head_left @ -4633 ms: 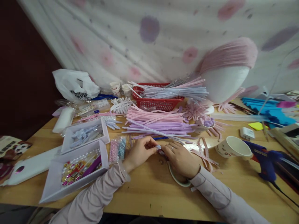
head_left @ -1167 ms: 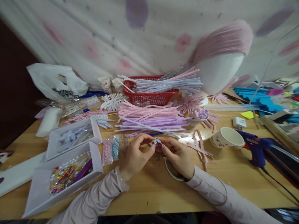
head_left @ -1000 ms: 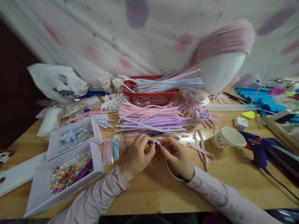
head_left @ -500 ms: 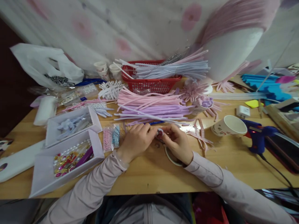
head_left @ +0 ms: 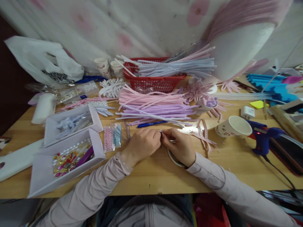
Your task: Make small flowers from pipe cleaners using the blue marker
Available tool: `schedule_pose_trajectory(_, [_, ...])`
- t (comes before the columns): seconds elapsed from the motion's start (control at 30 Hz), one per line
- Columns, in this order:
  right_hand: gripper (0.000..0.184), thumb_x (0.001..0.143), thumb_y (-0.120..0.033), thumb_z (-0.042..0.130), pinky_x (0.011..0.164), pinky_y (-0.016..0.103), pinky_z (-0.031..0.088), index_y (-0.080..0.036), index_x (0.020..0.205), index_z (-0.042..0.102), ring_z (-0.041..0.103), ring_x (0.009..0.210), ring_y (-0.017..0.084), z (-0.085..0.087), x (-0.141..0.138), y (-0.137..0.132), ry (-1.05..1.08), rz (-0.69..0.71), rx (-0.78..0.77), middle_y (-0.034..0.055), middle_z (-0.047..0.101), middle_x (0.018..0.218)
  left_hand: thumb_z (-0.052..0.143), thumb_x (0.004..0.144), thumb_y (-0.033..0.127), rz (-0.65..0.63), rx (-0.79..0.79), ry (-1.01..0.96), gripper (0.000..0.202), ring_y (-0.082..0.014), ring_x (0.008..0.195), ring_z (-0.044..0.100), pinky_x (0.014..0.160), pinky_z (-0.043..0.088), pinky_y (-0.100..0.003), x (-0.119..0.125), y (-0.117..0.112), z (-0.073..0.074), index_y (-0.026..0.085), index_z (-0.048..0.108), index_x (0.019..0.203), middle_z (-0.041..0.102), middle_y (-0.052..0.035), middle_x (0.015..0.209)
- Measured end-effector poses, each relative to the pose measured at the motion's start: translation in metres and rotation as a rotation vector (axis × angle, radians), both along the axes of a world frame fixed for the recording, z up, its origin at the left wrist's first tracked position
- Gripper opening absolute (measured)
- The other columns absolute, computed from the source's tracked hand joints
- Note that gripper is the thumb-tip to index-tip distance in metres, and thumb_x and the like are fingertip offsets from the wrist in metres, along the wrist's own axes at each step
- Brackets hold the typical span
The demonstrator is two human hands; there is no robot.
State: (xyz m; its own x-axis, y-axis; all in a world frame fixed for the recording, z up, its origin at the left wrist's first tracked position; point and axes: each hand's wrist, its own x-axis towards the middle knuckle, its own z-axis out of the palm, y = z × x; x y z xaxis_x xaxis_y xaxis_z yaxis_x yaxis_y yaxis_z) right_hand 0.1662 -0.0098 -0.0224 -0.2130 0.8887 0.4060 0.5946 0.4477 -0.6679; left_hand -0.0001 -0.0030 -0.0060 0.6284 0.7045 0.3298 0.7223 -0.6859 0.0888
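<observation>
Down on the pale wooden worktop (head_left: 151,181), the left hand (head_left: 142,146) and the right hand (head_left: 181,146) meet knuckle to knuckle. Thumb and forefinger of each are pressed together on one small silvery-edged trinket (head_left: 161,133), which sits straight between them, equally near both. Only a sliver shows, so I cannot judge its long axis. Just beyond lies a blue pen (head_left: 151,124). A second ago the hands stood wider apart and its dark red face showed.

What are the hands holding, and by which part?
The left hand and right hand pinch one small pale piece between fingertips; mostly hidden, so which part cannot be told.
</observation>
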Motion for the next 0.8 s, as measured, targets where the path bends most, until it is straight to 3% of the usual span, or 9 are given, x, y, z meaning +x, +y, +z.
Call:
schedule_pose_trajectory(0.1, [0.009,0.085,-0.022,0.055,0.056,0.023,0.052,-0.02,0.089,0.063,0.066,0.06,0.014,-0.001,0.001,-0.001,-0.004,0.031,0.064,0.0021,0.072,0.071,0.039,0.086,0.016,0.069,-0.286,-0.264,0.023,-0.0162,0.062,0.054,0.057,0.04,-0.028,0.002,-0.003,0.001,0.017,0.053,0.068,0.058,-0.0038,0.065])
schedule_pose_trajectory(0.27, [0.014,0.086,-0.018,0.056,0.061,0.024,0.055,-0.022,0.095,0.065,0.07,0.065,0.016,0.002,0.004,-0.003,-0.037,0.06,0.259,0.0029,0.074,0.075,0.035,0.082,0.025,0.118,-1.17,-1.004,0.025,-0.0107,0.041,0.04,0.046,0.042,-0.026,0.008,-0.002,0.004,0.02,0.044,0.059,0.038,0.0046,0.045])
schedule_pose_trajectory(0.33, [0.015,0.086,-0.018,0.055,0.062,0.025,0.056,-0.024,0.096,0.065,0.071,0.067,0.017,0.003,0.006,-0.003,-0.069,0.07,0.32,0.0035,0.075,0.079,0.037,0.08,0.027,0.091,-1.362,-1.17,0.024,-0.0099,0.04,0.037,0.046,0.044,-0.026,0.009,0.001,0.004,0.019,0.045,0.058,0.035,0.0057,0.043])
schedule_pose_trajectory(0.4, [0.015,0.086,-0.018,0.055,0.061,0.024,0.057,-0.024,0.095,0.066,0.071,0.067,0.017,0.002,0.007,-0.003,-0.082,0.067,0.347,0.0039,0.075,0.081,0.043,0.08,0.028,0.069,-1.292,-1.167,0.024,-0.0097,0.045,0.04,0.05,0.044,-0.024,0.008,0.004,0.002,0.018,0.049,0.058,0.04,0.0047,0.047])
schedule_pose_trajectory(0.47, [0.014,0.086,-0.019,0.055,0.06,0.024,0.057,-0.023,0.095,0.065,0.071,0.066,0.017,0.002,0.006,-0.004,-0.056,0.032,0.329,0.004,0.075,0.08,0.046,0.082,0.03,0.059,-1.104,-1.087,0.024,-0.01,0.052,0.044,0.054,0.041,-0.023,0.005,0.006,0.002,0.016,0.052,0.063,0.046,0.0033,0.054])
schedule_pose_trajectory(0.57, [0.018,0.087,-0.02,0.055,0.064,0.026,0.059,-0.023,0.103,0.062,0.071,0.071,0.017,0.003,0.004,-0.005,0.055,0.021,0.187,0.0045,0.074,0.085,0.044,0.088,0.031,0.055,-0.858,-0.951,0.022,-0.0114,0.062,0.048,0.06,0.04,-0.023,0.001,0.005,0.004,0.017,0.054,0.075,0.051,0.0019,0.066])
schedule_pose_trajectory(0.67, [0.029,0.087,-0.019,0.053,0.072,0.029,0.059,-0.021,0.115,0.057,0.071,0.08,0.018,0.008,0.002,-0.005,0.135,0.106,0.071,0.0068,0.073,0.097,0.039,0.091,0.027,0.063,-0.677,-0.784,0.021,-0.0125,0.066,0.048,0.063,0.038,-0.024,-0.002,0.002,0.006,0.017,0.053,0.079,0.051,0.0011,0.07])
schedule_pose_trajectory(0.73, [0.027,0.088,-0.02,0.052,0.074,0.029,0.059,-0.021,0.113,0.059,0.071,0.081,0.018,0.01,0.002,-0.004,0.133,0.146,0.05,0.0073,0.073,0.096,0.038,0.091,0.026,0.065,-0.617,-0.723,0.021,-0.0122,0.064,0.045,0.062,0.036,-0.024,-0.003,0.002,0.006,0.018,0.052,0.077,0.049,0.0017,0.068])
schedule_pose_trajectory(0.8, [0.022,0.088,-0.021,0.052,0.071,0.029,0.059,-0.021,0.106,0.063,0.071,0.076,0.018,0.011,0.002,-0.004,0.145,0.149,0.019,0.0064,0.074,0.091,0.04,0.09,0.027,0.07,-0.662,-0.767,0.022,-0.0109,0.06,0.043,0.058,0.035,-0.023,-0.003,0.003,0.003,0.018,0.051,0.074,0.046,0.003,0.064])
